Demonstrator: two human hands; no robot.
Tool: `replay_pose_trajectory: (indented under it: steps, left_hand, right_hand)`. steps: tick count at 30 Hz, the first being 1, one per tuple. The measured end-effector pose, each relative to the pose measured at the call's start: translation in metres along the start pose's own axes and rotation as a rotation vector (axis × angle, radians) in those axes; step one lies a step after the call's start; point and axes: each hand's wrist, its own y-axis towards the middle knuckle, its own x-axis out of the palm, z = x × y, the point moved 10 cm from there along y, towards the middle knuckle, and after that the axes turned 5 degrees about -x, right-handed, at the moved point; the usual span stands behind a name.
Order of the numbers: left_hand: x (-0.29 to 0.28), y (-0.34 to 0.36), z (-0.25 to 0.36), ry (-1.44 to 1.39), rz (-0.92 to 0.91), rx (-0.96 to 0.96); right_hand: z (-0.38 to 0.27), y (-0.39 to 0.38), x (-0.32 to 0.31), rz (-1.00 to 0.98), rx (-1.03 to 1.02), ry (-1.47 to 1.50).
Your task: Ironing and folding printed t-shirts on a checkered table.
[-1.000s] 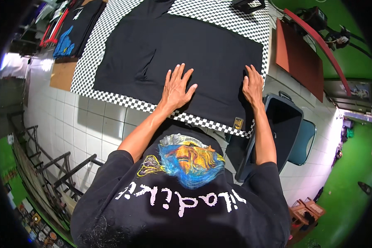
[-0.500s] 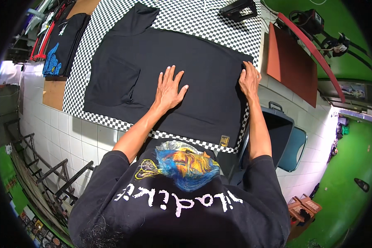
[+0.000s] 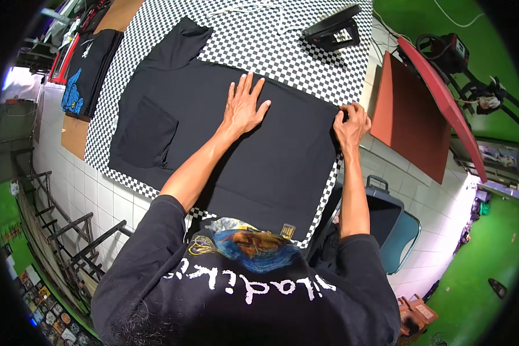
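A black T-shirt (image 3: 271,155) lies spread on a table with a black-and-white checkered cover (image 3: 282,66). Its sleeves point to the left, and its hem runs down the right side. My left hand (image 3: 243,112) rests flat on the shirt, fingers spread toward its far edge. At the far right corner of the hem, my right hand (image 3: 352,126) has its fingers curled in a pinch on the fabric. A small gold-and-black label (image 3: 288,232) shows near the shirt's close right corner.
Folded dark shirts (image 3: 92,75) with a blue print are stacked at the far left. A black stand-like device (image 3: 331,32) sits on the table's far right. Beyond the right edge are a reddish-brown board (image 3: 412,118), a dark bin (image 3: 383,207) and a teal chair (image 3: 408,242).
My left hand has slid across the shirt to its far edge. My right hand stays at the hem corner, its fingers more curled. The view has shifted, so the table sits lower.
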Motion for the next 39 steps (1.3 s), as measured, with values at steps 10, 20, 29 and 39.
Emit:
replay_pose_trajectory:
  steps: [10, 20, 29, 39]
  left_hand:
    - [0.001, 0.013, -0.010, 0.029, -0.031, -0.037]
    - [-0.003, 0.017, -0.015, -0.080, -0.067, -0.045]
    - [-0.084, -0.049, -0.032, -0.207, 0.114, -0.066]
    - [-0.114, -0.265, -0.073, -0.207, 0.160, -0.289]
  right_hand:
    - [-0.015, 0.137, 0.047, 0.027, 0.241, 0.760]
    - [-0.041, 0.205, 0.029, 0.229, 0.171, 0.735]
    - [-0.136, 0.155, -0.096, 0.033, -0.301, 0.371]
    - [-0.222, -0.025, -0.158, -0.290, -0.375, 0.421]
